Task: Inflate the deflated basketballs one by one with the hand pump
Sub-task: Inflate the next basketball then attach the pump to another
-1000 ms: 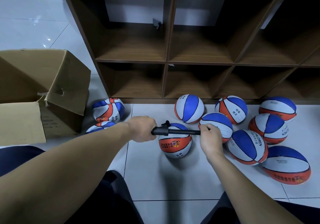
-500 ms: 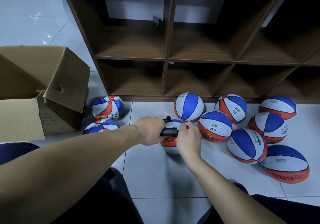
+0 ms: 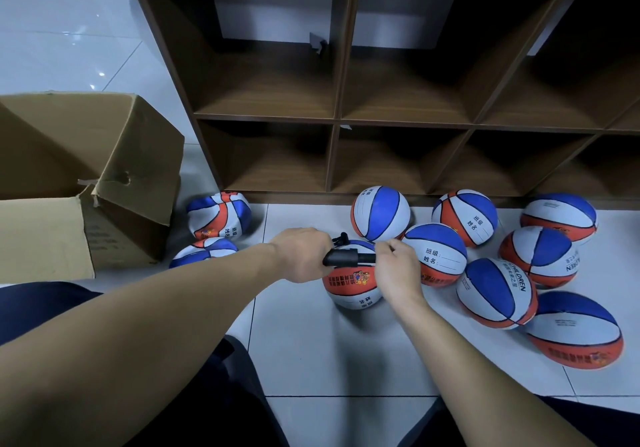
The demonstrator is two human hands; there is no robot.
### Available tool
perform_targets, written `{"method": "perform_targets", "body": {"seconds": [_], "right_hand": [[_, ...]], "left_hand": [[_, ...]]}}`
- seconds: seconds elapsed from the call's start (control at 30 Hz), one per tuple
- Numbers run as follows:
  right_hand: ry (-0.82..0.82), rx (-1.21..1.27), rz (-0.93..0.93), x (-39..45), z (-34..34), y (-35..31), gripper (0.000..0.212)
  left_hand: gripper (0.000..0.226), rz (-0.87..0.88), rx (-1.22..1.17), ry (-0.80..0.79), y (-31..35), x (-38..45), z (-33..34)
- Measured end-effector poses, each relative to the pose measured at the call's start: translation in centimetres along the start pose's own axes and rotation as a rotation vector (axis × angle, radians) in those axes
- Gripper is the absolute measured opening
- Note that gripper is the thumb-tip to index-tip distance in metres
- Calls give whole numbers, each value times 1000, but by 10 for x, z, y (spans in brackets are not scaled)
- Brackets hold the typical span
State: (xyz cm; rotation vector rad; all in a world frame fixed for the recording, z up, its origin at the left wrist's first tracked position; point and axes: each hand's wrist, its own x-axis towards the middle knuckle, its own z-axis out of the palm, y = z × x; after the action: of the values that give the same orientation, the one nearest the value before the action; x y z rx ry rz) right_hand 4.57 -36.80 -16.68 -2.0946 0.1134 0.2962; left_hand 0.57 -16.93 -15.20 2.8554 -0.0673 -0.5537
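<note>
A black hand pump [image 3: 349, 258] lies level across the top of a red, white and blue basketball [image 3: 351, 284] on the floor tiles. My left hand [image 3: 304, 254] grips the pump's left end. My right hand [image 3: 394, 270] grips the handle at its right end, close to the barrel. Two crumpled, flat basketballs [image 3: 220, 216] lie at the left by the box. Several rounder basketballs [image 3: 381, 213] sit at the right along the shelf's base.
An open cardboard box [image 3: 86, 176] stands at the left. A brown wooden cubby shelf [image 3: 332, 117] with bare compartments rises behind the balls. My dark-trousered legs [image 3: 180, 394] fill the bottom of the view on the white tile floor [image 3: 329, 360].
My right hand pushed the pump handle in toward my left hand, then drew it a little way out again. The ball under the pump stayed put.
</note>
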Motion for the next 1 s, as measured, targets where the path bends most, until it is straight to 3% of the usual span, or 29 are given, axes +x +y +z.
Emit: {"method": "perform_targets", "body": {"seconds": [0.3, 0.47, 1.0], "right_hand": [[130, 63, 111, 19, -31, 17, 36], [96, 8, 18, -1, -7, 9, 35], [30, 37, -7, -22, 30, 6, 30]], "left_hand": [[18, -41, 64, -34, -16, -3, -1], [16, -48, 58, -28, -11, -4, 2], [16, 16, 104, -26, 5, 0, 5]]}}
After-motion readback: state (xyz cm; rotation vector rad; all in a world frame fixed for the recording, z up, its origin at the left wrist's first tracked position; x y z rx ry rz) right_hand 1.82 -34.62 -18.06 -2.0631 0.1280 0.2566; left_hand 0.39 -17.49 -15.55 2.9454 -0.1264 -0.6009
